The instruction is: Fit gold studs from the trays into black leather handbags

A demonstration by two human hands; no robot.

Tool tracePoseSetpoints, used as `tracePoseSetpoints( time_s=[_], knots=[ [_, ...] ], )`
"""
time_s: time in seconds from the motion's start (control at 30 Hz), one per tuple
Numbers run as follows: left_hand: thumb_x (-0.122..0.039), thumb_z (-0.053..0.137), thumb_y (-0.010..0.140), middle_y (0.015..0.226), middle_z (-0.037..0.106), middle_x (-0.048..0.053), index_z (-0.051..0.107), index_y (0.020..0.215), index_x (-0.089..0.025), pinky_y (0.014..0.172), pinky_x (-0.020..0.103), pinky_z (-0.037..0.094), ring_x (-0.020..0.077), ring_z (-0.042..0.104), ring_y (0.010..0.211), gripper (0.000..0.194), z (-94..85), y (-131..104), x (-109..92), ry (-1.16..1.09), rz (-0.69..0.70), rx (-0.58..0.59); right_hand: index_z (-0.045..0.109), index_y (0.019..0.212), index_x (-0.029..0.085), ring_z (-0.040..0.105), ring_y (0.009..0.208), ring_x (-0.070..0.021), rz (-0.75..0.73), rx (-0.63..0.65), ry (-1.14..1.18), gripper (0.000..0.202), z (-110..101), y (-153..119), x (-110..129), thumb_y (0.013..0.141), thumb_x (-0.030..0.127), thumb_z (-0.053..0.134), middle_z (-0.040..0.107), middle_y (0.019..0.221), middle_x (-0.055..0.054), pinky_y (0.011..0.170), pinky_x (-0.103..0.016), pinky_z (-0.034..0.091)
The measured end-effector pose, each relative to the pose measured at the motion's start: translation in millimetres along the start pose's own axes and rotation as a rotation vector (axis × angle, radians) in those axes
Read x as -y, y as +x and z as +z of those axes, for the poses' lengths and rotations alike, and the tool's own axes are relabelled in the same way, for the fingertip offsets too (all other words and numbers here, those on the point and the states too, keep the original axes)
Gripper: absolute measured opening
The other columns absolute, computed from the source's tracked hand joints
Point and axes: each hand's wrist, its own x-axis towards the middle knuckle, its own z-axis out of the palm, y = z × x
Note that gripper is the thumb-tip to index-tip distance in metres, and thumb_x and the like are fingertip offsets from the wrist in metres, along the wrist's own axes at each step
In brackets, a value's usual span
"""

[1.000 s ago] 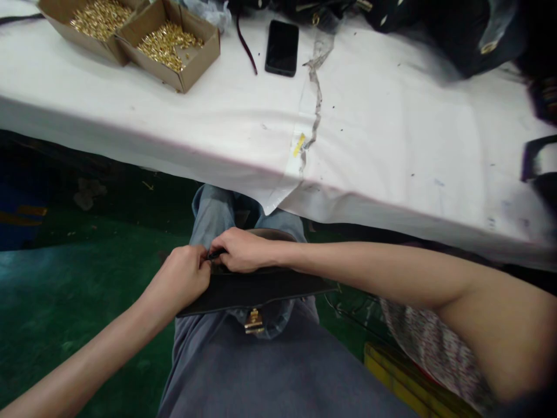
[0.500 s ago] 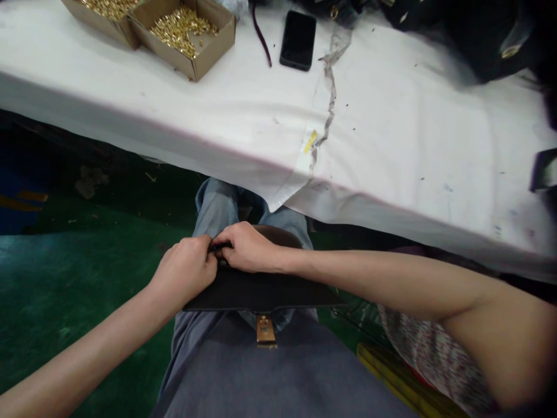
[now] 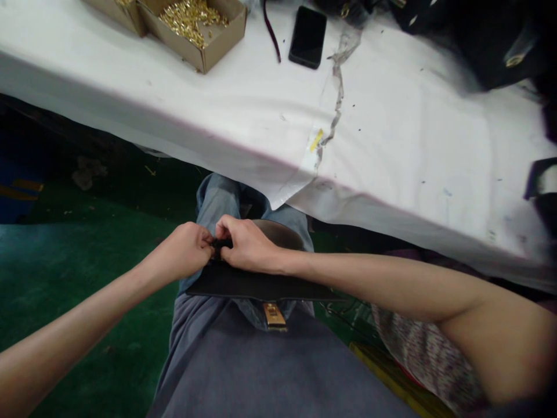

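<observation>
A dark leather-like bag piece (image 3: 261, 283) lies across my lap, with a gold metal clasp (image 3: 274, 315) hanging from its near edge. My left hand (image 3: 191, 248) is closed at the piece's left side, its fingers pinching a small dark part (image 3: 223, 244). Facing it, my right hand (image 3: 248, 244) curls its thumb and fingers around the same dark part, over the bag piece. The fingertips of both hands nearly meet, and the details between them are too small and dark to make out.
Ahead stands a table with a white cover (image 3: 404, 145). On it are a cardboard box (image 3: 224, 46) of small gold pieces, a black phone (image 3: 308, 37), a dark cord (image 3: 272, 32) and black bags (image 3: 474, 52) at the back right. Patterned cloth (image 3: 418, 342) hangs at my right.
My left hand has shifted slightly up, and its grip has turned beside the dark part. The bag piece and clasp sit a little higher. The view has moved slightly.
</observation>
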Motion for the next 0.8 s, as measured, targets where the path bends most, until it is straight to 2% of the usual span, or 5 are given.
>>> tracePoseSetpoints(
  time_s=[0.1,0.23,0.47,0.6,0.8],
  knots=[
    [-0.016,0.059,0.079,0.055,0.035,-0.004,0.041,0.057,-0.020,0.056,0.033,0.018,0.0108,0.028,0.057,0.029,-0.6,0,3,-0.029,-0.005,0.005,0.058,0.104,0.024,0.064,0.091,-0.0195,-0.001,0.001,0.015,0.031,1,-1,-1,0.077,0.011,0.065,0.070,0.101,0.000,0.079,-0.029,0.044],
    [-0.020,0.059,0.083,0.057,0.040,-0.003,0.045,0.061,-0.020,0.056,0.032,0.019,0.0115,0.033,0.056,0.026,-1.5,-3,4,-0.079,0.013,0.055,0.059,0.105,0.023,0.064,0.092,-0.0192,-0.013,0.008,0.035,0.030,1,0,-4,0.078,0.011,0.065,0.070,0.102,-0.001,0.079,-0.029,0.044],
    [-0.016,0.055,0.082,0.057,0.045,-0.002,0.051,0.062,-0.019,0.056,0.033,0.021,0.0120,0.036,0.056,0.021,0.6,-3,-1,0.067,0.037,0.024,0.060,0.104,0.022,0.063,0.090,-0.0179,-0.045,0.044,0.046,0.031,-1,6,-8,0.077,0.009,0.066,0.070,0.100,-0.001,0.078,-0.028,0.045],
    [-0.016,0.054,0.081,0.057,0.044,-0.002,0.050,0.061,-0.019,0.056,0.033,0.020,0.0118,0.037,0.057,0.021,3.3,0,5,0.070,0.092,-0.034,0.060,0.101,0.021,0.063,0.090,-0.0179,-0.051,0.027,0.051,0.029,1,8,-9,0.076,0.007,0.066,0.070,0.099,-0.001,0.078,-0.027,0.044],
    [-0.020,0.055,0.085,0.058,0.042,-0.003,0.050,0.063,-0.019,0.056,0.032,0.020,0.0107,0.035,0.055,0.023,2.9,-1,14,-0.014,0.118,0.016,0.060,0.100,0.021,0.063,0.089,-0.0180,-0.034,0.033,0.052,0.029,2,6,-7,0.076,0.008,0.067,0.070,0.098,0.000,0.076,-0.027,0.044]
  ],
)
